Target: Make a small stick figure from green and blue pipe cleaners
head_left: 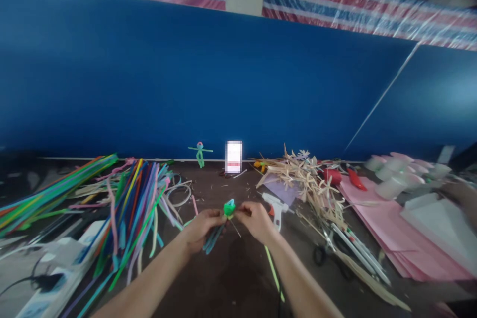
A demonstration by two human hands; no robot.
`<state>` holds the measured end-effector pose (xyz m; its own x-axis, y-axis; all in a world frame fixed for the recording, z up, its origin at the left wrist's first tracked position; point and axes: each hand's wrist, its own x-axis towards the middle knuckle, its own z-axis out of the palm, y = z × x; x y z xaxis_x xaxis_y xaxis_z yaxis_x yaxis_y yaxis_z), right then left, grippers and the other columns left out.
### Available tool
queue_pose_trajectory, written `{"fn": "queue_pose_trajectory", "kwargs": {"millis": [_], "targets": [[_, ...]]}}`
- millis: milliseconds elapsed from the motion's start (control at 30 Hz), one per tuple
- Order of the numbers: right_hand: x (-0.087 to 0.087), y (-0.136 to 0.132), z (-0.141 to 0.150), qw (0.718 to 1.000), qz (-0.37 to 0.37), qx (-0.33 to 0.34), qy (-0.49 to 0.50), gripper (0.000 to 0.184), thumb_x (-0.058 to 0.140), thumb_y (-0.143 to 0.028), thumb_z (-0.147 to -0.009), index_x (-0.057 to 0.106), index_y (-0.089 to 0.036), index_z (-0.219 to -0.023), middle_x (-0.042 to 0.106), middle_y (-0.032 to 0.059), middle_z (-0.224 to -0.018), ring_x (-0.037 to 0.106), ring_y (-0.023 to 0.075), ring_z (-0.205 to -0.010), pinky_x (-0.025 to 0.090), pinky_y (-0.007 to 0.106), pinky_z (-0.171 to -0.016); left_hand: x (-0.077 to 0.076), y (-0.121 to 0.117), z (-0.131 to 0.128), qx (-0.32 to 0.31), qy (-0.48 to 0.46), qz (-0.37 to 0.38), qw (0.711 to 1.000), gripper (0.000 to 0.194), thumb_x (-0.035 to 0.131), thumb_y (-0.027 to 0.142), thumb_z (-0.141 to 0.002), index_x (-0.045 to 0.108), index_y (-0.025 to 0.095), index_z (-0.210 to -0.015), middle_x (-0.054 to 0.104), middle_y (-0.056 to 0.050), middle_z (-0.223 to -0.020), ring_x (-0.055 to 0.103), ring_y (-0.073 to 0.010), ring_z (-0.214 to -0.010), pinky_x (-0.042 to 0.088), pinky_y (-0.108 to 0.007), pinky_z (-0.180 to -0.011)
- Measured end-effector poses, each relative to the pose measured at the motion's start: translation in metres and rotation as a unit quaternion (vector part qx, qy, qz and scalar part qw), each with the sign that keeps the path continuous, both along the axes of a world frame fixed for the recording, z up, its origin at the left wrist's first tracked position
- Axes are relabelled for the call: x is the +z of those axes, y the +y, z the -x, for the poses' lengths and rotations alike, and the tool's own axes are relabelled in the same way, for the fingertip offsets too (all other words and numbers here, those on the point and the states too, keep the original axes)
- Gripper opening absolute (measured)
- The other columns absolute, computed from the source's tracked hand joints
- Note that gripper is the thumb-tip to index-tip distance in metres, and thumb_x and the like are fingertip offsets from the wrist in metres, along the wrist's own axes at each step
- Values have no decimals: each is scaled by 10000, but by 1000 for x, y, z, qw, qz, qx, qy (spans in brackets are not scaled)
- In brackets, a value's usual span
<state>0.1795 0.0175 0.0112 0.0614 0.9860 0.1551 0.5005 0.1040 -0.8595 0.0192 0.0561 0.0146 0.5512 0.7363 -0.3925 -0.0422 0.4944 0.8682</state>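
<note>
A small pipe-cleaner figure [229, 207] with a coiled bright green top and a light blue tip is in front of me. My left hand [204, 226] grips it low down, fingers closed, and blue pipe-cleaner ends [213, 240] hang beneath that hand. Close at the right side of the green coil, my right hand [255, 218] has thumb and forefinger pinched together; what lies between them is too small to make out. A thin pale strand [235, 228] sticks out below the coil. Beyond the right wrist, a yellow-green pipe cleaner [274, 273] shows against the dark table.
Bundles of coloured pipe cleaners [130, 208] and a white power strip [52, 293] lie left. A finished-looking green figure [200, 154] and a blurred-out screen [233, 157] are at the back. Right are a glue gun [276, 208], dried strips [309, 179], scissors [328, 246] and pink sheets [395, 228].
</note>
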Motion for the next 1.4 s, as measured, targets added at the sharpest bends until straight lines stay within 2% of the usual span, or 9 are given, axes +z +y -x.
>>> {"fn": "queue_pose_trajectory", "kwargs": {"millis": [167, 400, 600, 700, 833, 1033, 1133, 1267, 1400], "targets": [[-12, 3, 10, 999, 17, -11, 36, 282, 449, -312, -773, 599, -126, -625, 475, -26, -510, 401, 84, -484, 283, 183, -466, -3, -4, -1, 66, -68, 67, 993, 163, 690, 183, -566, 570, 136, -665, 597, 4, -596, 542, -96, -494, 445, -224, -509], [-17, -4, 24, 999, -2, -44, -17, 304, 380, -259, -800, 520, -150, -554, 476, -12, -508, 405, 89, -488, 260, 189, -457, -8, -5, -11, 122, -108, 54, 985, 181, 710, 173, -540, 577, 137, -658, 602, 23, -593, 544, -76, -510, 411, -178, -493], [-28, -2, 30, 995, 9, -68, 67, 363, 396, -344, -794, 502, -151, -505, 455, -12, -484, 401, 91, -484, 255, 191, -442, -11, -7, -17, 156, -115, 75, 978, 191, 713, 180, -521, 577, 149, -651, 588, 37, -581, 535, -71, -517, 416, -183, -527], [-30, -2, 34, 981, 72, -70, 163, 405, 425, -409, -769, 485, -147, -466, 399, -31, -416, 353, 73, -411, 232, 194, -404, -15, -8, -19, 161, -109, 34, 980, 214, 713, 240, -522, 566, 144, -645, 562, 36, -546, 519, -81, -496, 410, -198, -522], [-22, -10, 40, 934, 186, -54, 302, 390, 426, -448, -757, 438, -169, -483, 289, -81, -327, 208, 43, -287, 140, 190, -325, -19, -8, -19, 165, -38, -108, 980, 261, 677, 353, -562, 565, 144, -671, 566, 26, -567, 523, -110, -515, 395, -215, -514], [-11, -20, 43, 861, 242, 20, 447, 277, 482, -431, -724, 499, -164, -653, 358, -95, -380, 206, 30, -272, 158, 164, -303, -20, -6, -18, 187, 44, -232, 953, 298, 604, 409, -641, 576, 122, -717, 577, -3, -580, 522, -119, -533, 388, -215, -532], [-13, -19, 44, 890, 226, 6, 397, 236, 520, -398, -691, 492, -165, -663, 376, -95, -407, 230, 30, -280, 167, 169, -316, -19, -5, -17, 188, 53, -251, 948, 289, 593, 403, -647, 574, 125, -723, 581, -10, -590, 530, -128, -557, 394, -215, -534], [-10, -22, 40, 984, 93, -18, 152, 176, 515, -273, -694, 503, -158, -561, 392, -63, -434, 329, 53, -380, 208, 186, -394, -19, -3, -13, 171, 96, -281, 940, 273, 581, 389, -648, 578, 130, -735, 575, -4, -585, 528, -133, -551, 395, -215, -511], [6, -25, 29, 996, -25, -63, -65, 114, 507, -203, -705, 600, -181, -644, 556, -10, -557, 453, 97, -506, 281, 202, -499, -17, -1, -10, 154, 130, -271, 941, 281, 577, 388, -633, 587, 132, -747, 550, 9, -543, 515, -134, -521, 379, -210, -466]]}}
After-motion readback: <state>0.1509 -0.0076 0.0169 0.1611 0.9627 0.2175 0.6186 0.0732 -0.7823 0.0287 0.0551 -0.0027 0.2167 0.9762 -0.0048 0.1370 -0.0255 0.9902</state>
